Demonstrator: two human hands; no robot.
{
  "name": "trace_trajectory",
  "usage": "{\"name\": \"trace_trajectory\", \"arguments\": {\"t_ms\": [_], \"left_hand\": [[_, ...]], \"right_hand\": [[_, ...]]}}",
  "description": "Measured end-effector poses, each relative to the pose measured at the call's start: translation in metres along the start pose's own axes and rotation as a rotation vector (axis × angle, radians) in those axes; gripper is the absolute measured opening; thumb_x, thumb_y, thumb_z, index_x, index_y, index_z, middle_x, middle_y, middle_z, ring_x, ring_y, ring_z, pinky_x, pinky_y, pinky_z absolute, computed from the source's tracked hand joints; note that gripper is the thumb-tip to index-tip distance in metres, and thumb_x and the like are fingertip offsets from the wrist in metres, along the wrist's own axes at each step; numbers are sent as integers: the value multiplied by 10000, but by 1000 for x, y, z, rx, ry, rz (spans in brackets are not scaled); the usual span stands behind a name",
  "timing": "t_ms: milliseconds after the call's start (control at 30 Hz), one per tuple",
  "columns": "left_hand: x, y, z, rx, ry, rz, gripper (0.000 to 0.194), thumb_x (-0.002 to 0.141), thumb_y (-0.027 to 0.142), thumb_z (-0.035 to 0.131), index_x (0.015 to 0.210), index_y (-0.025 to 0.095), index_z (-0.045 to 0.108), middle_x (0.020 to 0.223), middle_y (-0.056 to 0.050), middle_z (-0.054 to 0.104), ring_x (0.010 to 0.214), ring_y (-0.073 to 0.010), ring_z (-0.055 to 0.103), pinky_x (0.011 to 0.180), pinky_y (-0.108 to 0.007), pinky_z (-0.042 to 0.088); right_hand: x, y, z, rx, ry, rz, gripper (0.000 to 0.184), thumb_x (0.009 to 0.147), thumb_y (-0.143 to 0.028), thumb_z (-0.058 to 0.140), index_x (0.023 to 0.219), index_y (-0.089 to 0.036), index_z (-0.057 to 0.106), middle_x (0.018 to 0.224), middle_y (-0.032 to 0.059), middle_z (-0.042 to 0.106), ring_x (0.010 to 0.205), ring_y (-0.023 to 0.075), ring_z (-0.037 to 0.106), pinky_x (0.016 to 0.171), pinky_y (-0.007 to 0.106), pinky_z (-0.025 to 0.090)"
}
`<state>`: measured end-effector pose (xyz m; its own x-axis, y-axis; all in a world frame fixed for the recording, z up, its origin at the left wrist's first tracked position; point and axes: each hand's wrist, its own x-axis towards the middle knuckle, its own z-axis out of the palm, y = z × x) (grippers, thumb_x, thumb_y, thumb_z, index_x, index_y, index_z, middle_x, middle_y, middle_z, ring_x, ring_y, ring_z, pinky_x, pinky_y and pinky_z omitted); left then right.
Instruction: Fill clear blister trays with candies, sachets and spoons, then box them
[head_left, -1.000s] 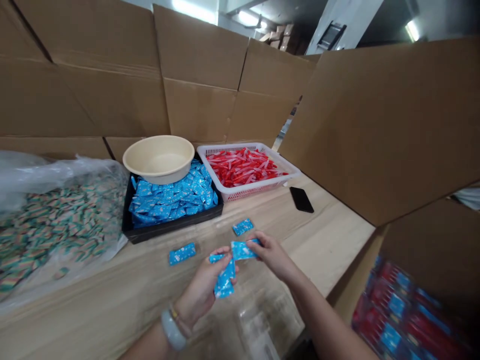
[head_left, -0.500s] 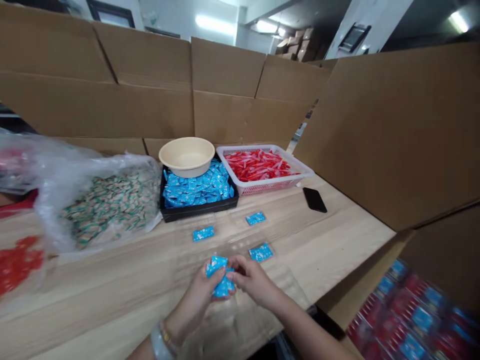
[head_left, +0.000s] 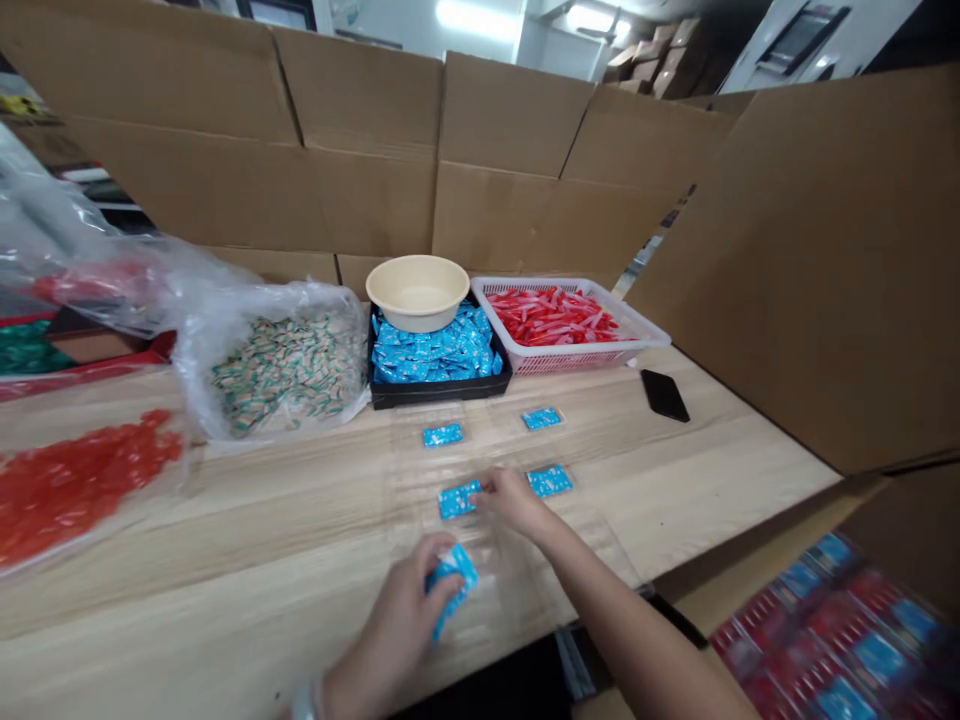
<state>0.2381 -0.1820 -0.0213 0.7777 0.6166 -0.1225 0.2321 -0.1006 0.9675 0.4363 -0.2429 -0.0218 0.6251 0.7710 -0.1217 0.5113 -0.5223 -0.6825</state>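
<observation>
My left hand [head_left: 397, 620] is closed on a small stack of blue packets [head_left: 453, 582] near the table's front edge. My right hand [head_left: 514, 498] reaches forward and pinches one blue packet [head_left: 459, 499], which lies on the wooden table [head_left: 262, 540] over thin clear plastic bags [head_left: 420, 470]. Three more blue packets lie flat beyond it, at the back left [head_left: 442, 435], back right [head_left: 541, 418] and right [head_left: 550, 481]. A black tray [head_left: 439, 392] full of blue packets stands behind them.
A cream bowl [head_left: 418, 290] rests on the black tray. A white basket [head_left: 637, 335] holds red sticks. A black phone [head_left: 664, 394] lies at the right. Clear bags of green-striped sachets [head_left: 285, 365] and red pieces [head_left: 75, 485] sit left. Cardboard walls surround the table; a box of red packs [head_left: 840, 640] stands lower right.
My right hand took a blue packet from the stack in my left hand and set it on the table, left of the earlier one. The view panned left.
</observation>
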Motion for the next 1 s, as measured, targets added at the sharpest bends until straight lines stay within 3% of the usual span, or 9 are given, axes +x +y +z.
{"name": "trace_trajectory", "arguments": {"t_ms": [133,300,400,467,533,600,733,867,1000], "left_hand": [[-5,-24,33,414,-186,232,281,762,242,508,1027,288,590,985,-63,609,936,-257,509,861,-396,355],[-9,-51,25,658,-292,496,491,791,186,462,1243,348,357,1270,-34,438,1149,-265,383,955,-447,290],[-12,-62,12,739,-492,626,620,764,281,531,1302,327,228,1334,-49,341,1210,-273,311,988,-456,257],[-3,-56,6,766,-501,672,634,762,321,531,1309,318,210,1342,-69,318,1218,-287,292,981,-477,253],[22,-35,-2,728,-387,684,537,800,305,470,1293,324,257,1345,-55,321,1227,-269,280,993,-471,228],[64,-2,-12,670,-189,628,422,830,259,403,1247,311,361,1307,-38,390,1211,-228,311,1012,-425,207],[176,59,-37,901,126,391,374,826,305,386,1162,170,479,1178,-121,489,1113,-243,403,952,-360,286],[255,74,-51,1096,118,126,554,630,416,617,1101,143,511,1175,-161,464,1106,-359,362,877,-444,322],[245,68,-43,1103,107,192,674,548,341,689,1154,151,462,1261,-165,374,1168,-394,259,926,-505,232]], "right_hand": [[-16,7,-7,-299,216,-126,236,771,-242,458,964,-152,559,759,81,607,726,198,548,626,292,386],[-39,10,18,-445,3,-714,287,823,-243,421,1090,-214,523,1097,73,559,1015,204,456,861,356,325],[-12,-6,23,-440,-51,-829,283,818,-345,437,1038,-212,555,1034,49,592,994,191,465,877,345,319],[27,-22,9,-449,21,-747,285,844,-335,382,973,-180,583,964,67,605,946,192,486,852,339,333],[77,-40,-12,-481,145,-529,314,871,-269,309,1016,-155,562,1017,110,574,963,207,484,827,344,344],[126,-57,-32,-529,153,-315,307,853,-240,354,1111,-166,504,1099,132,532,1005,231,480,814,357,354],[191,-75,-40,-533,0,-212,225,716,-202,577,931,-138,600,937,123,611,880,240,558,730,324,404],[201,-79,-45,-493,-2,-163,187,716,-127,544,891,-93,599,918,134,607,872,228,563,718,293,408],[154,-50,-92,-415,147,-221,277,805,-143,392,1048,-153,523,1049,65,548,966,169,504,802,272,371]]}}
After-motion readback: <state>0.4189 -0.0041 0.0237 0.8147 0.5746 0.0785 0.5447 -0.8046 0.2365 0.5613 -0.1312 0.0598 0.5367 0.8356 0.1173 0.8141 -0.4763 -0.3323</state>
